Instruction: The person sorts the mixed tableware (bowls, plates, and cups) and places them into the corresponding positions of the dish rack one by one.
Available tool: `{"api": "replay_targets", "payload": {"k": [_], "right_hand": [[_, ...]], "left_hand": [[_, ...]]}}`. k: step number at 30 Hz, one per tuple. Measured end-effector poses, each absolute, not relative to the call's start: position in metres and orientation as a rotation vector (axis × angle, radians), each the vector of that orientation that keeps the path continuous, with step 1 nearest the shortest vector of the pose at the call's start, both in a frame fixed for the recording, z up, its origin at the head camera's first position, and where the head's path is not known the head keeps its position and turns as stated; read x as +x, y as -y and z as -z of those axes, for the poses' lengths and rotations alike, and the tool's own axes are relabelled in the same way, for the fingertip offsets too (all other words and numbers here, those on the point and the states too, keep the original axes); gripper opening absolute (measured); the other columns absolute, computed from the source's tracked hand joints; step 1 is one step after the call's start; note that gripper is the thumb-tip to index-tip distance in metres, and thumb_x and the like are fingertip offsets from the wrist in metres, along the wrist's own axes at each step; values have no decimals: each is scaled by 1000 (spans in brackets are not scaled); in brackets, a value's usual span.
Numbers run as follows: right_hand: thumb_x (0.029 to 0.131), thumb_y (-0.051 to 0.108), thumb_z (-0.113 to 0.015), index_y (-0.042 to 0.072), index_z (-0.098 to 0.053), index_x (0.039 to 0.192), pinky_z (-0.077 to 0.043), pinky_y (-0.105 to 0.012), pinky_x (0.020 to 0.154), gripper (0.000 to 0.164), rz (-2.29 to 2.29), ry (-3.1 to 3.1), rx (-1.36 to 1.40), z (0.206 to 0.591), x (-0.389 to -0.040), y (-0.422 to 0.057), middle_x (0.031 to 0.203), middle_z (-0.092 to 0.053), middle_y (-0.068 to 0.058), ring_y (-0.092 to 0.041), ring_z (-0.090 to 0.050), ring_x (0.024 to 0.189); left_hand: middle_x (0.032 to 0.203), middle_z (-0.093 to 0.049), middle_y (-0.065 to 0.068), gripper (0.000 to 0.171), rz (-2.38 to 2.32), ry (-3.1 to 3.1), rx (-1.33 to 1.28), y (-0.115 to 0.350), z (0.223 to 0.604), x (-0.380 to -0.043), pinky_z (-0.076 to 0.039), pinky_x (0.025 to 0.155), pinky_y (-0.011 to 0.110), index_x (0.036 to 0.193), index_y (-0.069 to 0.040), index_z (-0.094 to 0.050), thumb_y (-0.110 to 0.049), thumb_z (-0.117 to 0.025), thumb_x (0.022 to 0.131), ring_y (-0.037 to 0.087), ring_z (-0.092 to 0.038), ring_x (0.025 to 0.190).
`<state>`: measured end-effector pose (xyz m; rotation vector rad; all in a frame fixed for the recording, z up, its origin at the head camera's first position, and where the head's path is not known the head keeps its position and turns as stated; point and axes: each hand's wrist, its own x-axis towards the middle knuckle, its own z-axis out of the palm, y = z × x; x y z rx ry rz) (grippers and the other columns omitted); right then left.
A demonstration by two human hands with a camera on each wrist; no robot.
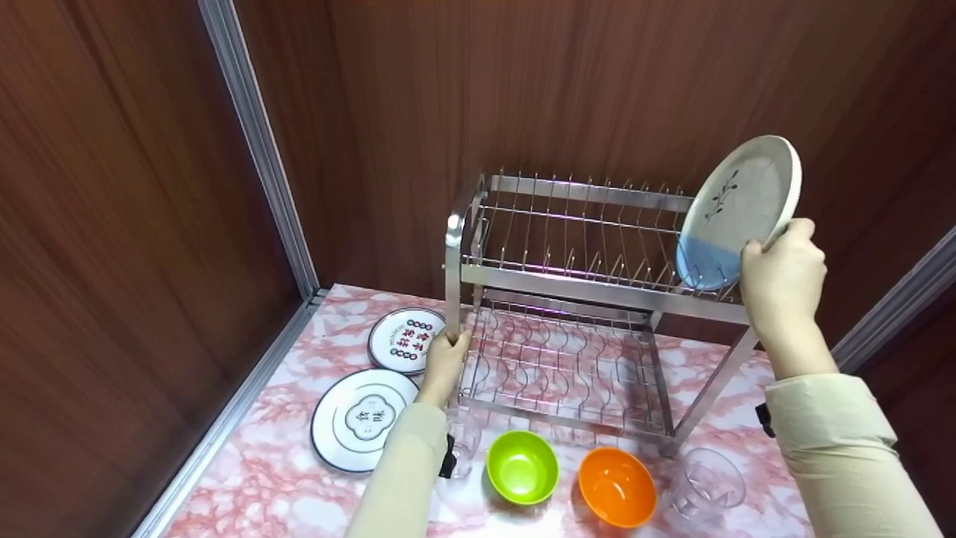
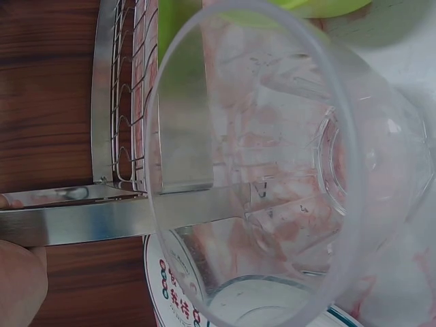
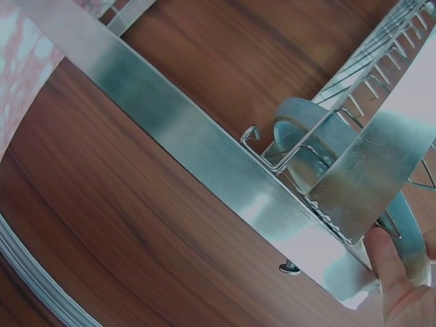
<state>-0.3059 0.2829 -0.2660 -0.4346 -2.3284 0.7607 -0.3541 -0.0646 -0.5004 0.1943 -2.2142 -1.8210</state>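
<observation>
Before the rack (image 1: 597,291), seemingly glass cups (image 1: 707,484)

The right grip (image 1: 786,280) hides some rim of the patterned plate (image 1: 747,202). The left sleeve (image 1: 418,456) covers part of the larger lettered plate (image 1: 362,418) toward the tabletop's (image 1: 246,486) left edge, and of a glass (image 1: 464,448). The left wrist view crops the left grip (image 2: 20,283).

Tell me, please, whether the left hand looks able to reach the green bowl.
Probably yes, once the left hand lets go of the dish rack: the green bowl stands in front, uncovered, though a clear glass beside it narrows the way.
</observation>
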Motion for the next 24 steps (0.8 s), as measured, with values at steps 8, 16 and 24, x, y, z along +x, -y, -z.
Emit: {"api": "replay_targets", "payload": {"k": [8, 16, 24], "right_hand": [[83, 21, -49, -2, -41, 115, -40, -55, 78, 40, -760, 2310, -416, 272, -302, -283, 100, -57, -31, -50, -51, 95], [83, 22, -51, -1, -44, 111, -41, -52, 76, 37, -739, 2296, -398, 281, -295, -281, 92, -60, -24, -47, -54, 89], [83, 23, -53, -1, -51, 103, -42, -48, 69, 31, -702, 2257, -330, 297, -290, -280, 88, -64, -20, -41, -59, 81]], "left_hand": [[55, -30, -5, 26, 1783, 2257, 211, 64, 499, -354, -30, 52, 24, 65, -15, -40, -26, -55, 84, 12, -31, 55], [54, -31, -5, 25, 1834, 2225, 194, 64, 499, -355, -28, 48, 23, 66, -15, -40, -25, -55, 84, 11, -30, 52], [54, -29, -5, 27, 1809, 2230, 194, 65, 501, -355, -29, 50, 24, 64, -15, -39, -25, -55, 83, 12, -30, 54]]}}
